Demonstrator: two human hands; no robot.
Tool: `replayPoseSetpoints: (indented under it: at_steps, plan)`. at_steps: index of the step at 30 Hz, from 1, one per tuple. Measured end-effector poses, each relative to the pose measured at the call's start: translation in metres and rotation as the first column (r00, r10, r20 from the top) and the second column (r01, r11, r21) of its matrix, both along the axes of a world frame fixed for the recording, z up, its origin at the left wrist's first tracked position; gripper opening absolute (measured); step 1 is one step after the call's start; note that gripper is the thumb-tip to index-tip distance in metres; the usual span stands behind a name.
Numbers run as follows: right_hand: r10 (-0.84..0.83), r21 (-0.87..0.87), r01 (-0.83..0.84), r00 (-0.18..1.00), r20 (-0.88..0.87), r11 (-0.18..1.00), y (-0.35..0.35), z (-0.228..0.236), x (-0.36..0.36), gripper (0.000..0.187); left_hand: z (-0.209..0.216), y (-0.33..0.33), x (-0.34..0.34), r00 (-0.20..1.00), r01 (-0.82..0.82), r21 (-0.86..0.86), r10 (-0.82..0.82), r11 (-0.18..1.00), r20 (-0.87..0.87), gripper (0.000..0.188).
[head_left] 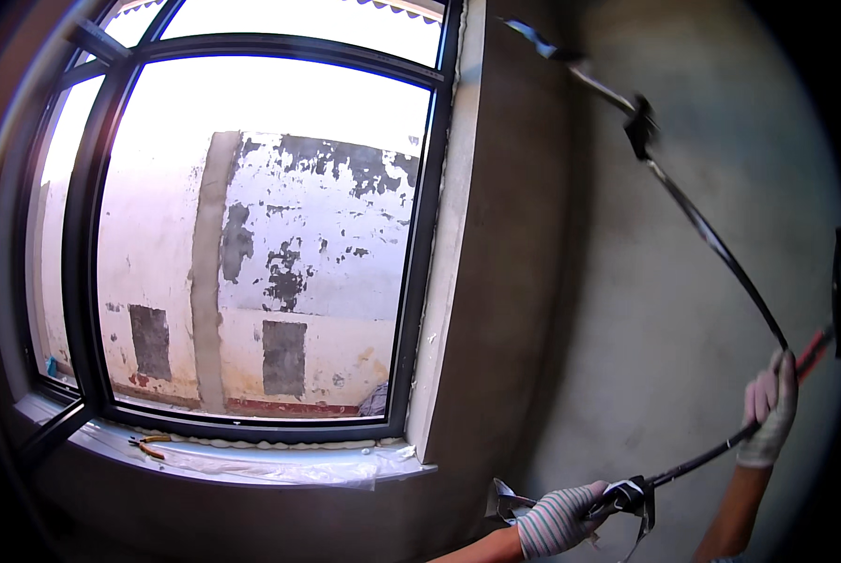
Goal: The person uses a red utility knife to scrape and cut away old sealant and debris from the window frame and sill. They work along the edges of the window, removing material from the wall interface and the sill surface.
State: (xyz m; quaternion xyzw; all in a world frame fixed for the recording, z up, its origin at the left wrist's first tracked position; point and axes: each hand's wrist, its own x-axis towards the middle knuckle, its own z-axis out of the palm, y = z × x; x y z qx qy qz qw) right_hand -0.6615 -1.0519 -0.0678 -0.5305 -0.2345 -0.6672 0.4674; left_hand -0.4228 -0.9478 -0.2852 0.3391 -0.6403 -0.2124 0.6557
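Observation:
A long, thin black cable or hose point(707, 225), with shiny wrapping along part of it, bends through both my gloved hands. My right hand point(770, 405), in a pale glove, is closed around it at the right where it doubles back. From there one length slants up and left along the wall, past a dark clump point(640, 127), to a shiny tip near the top. The other length runs down to my left hand point(559, 519), in a striped glove, closed on it beside a bundle of black and silvery wrapping point(627, 494). The fingers' undersides are partly hidden.
A dark-framed window point(419, 253) fills the left, facing a peeling outside wall point(317, 235). On its sill, pliers with orange-yellow handles point(148, 447) lie beside clear plastic sheeting point(270, 464). A bare grey wall point(646, 375) stands behind my hands. A red-and-black piece point(815, 353) shows past my right hand.

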Motion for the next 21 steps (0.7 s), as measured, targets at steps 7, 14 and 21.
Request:
replayPoseSetpoints:
  at_steps: [7,14,21]
  plan:
    - [-0.278,0.689,0.468,0.883,-0.377,0.554,-0.106,-0.231,-0.103,0.036,-0.01,0.037,-0.037,0.904,-0.155,-0.168,0.208,0.974,0.374,0.026]
    - [-0.024,0.432,0.507,0.668,-0.744,0.746,0.006,-0.318,-0.005,0.036,-0.101,0.055,-0.034,0.985,-0.076,0.1,0.091,0.992,-0.148,0.06]
    - [0.299,0.282,0.297,-0.012,-0.954,0.912,0.148,-0.351,0.108,0.04,-0.176,0.148,-0.015,0.603,0.339,0.314,0.052,0.887,-0.796,0.078]
